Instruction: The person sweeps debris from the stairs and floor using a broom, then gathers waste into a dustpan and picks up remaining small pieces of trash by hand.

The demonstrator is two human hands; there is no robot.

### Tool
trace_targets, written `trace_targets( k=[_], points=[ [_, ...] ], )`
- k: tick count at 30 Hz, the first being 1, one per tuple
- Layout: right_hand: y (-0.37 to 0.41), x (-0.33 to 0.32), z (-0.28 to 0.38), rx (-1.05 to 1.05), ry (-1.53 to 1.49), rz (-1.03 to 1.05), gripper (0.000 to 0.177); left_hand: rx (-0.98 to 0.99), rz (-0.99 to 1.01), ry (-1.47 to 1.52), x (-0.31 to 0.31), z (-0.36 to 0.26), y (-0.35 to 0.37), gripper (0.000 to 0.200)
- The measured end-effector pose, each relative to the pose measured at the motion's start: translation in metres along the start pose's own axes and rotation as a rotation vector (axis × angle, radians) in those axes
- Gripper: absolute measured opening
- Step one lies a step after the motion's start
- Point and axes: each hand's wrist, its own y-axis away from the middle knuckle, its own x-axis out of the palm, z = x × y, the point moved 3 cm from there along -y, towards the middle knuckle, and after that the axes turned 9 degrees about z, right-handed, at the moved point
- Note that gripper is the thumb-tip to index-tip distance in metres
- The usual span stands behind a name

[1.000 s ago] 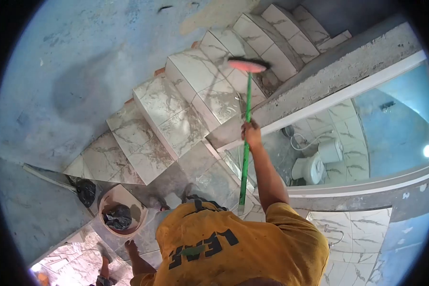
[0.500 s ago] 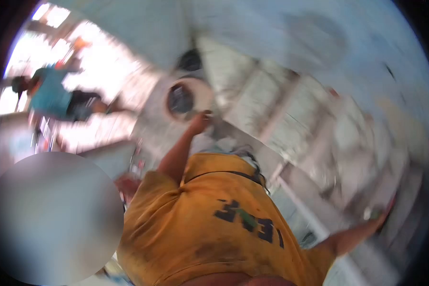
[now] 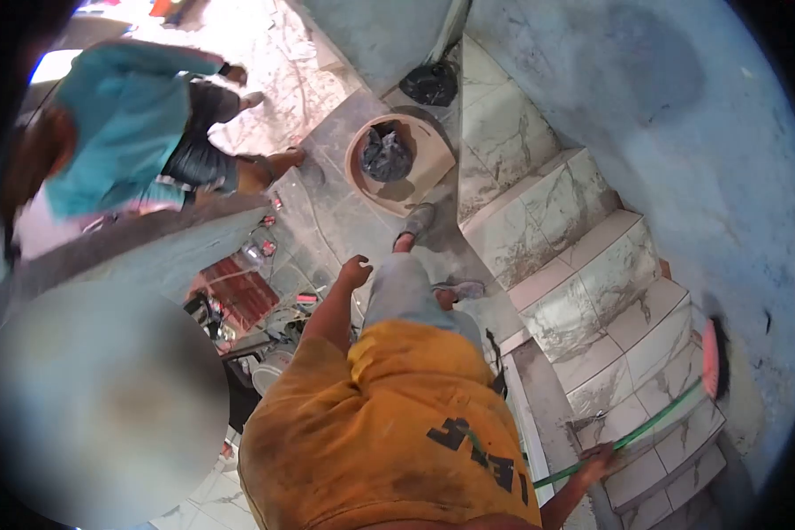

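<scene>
My right hand is closed round the green handle of a broom, low on the right beside the tiled stairs. The broom's head, pink with dark bristles, is up against the blue wall over the steps. Held out in front of my left hip, my left hand has its fingers loosely bent and slightly apart, with nothing visible in it. Ahead of that hand stands a round beige tub with a crumpled dark plastic bag inside.
Marble-look stairs rise along the blue wall on my right. A black bundle lies in the far corner. Beyond a low wall at left is another person in a teal shirt. A red crate sits among clutter.
My view has steadied and shifted, and the person in teal appears larger. My right hand has drawn in from the far right toward my body. The broom now shows clearly.
</scene>
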Motion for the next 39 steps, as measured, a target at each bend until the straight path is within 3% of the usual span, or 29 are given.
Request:
trace_targets(
  k=[2,6,8,9,12,17,22,24,28,30,32,36,39],
  points=[
    [0.066,0.056,0.028,0.157,0.021,0.020,0.029,-0.008,0.039,0.022,-0.021,-0.011,-0.041,0.045],
    [0.119,0.195,0.110,0.297,0.134,0.410,0.054,0.098,0.023,0.011,-0.071,-0.041,-0.154,0.051],
    [0.101,0.260,0.097,0.327,0.063,0.508,0.055,0.098,-0.101,-0.027,-0.099,-0.052,-0.207,0.057],
    [0.091,0.305,0.111,0.262,0.093,0.641,0.057,0.109,-0.169,-0.006,-0.113,-0.052,-0.235,0.063],
    [0.049,0.438,0.127,0.193,0.145,0.774,0.054,0.207,-0.381,-0.027,-0.148,-0.050,-0.328,0.077],
    [-0.047,0.634,0.107,0.050,0.188,0.846,0.051,0.105,-0.452,-0.012,-0.197,-0.058,-0.437,0.089],
    [-0.122,0.781,0.110,-0.075,0.290,0.807,0.048,0.048,-0.399,-0.100,-0.201,-0.007,-0.518,0.091],
    [-0.136,0.811,0.103,-0.057,0.343,0.793,0.046,0.160,-0.304,0.052,-0.186,0.060,-0.580,0.081],
    [-0.126,0.810,0.063,0.040,0.544,0.783,0.045,0.032,-0.232,0.041,-0.182,0.038,-0.560,0.068],
    [-0.102,0.789,0.042,0.077,0.583,0.807,0.046,0.119,-0.276,-0.038,-0.184,0.035,-0.556,0.060],
    [-0.067,0.765,0.041,0.123,0.613,0.847,0.046,0.084,-0.242,-0.081,-0.188,0.040,-0.553,0.053],
    [-0.024,0.718,0.060,0.249,0.589,0.855,0.048,0.118,-0.063,0.350,-0.187,0.066,-0.559,0.040],
    [-0.021,0.704,0.077,0.294,0.509,0.821,0.048,0.059,-0.076,0.331,-0.202,0.073,-0.523,0.039]
  ],
)
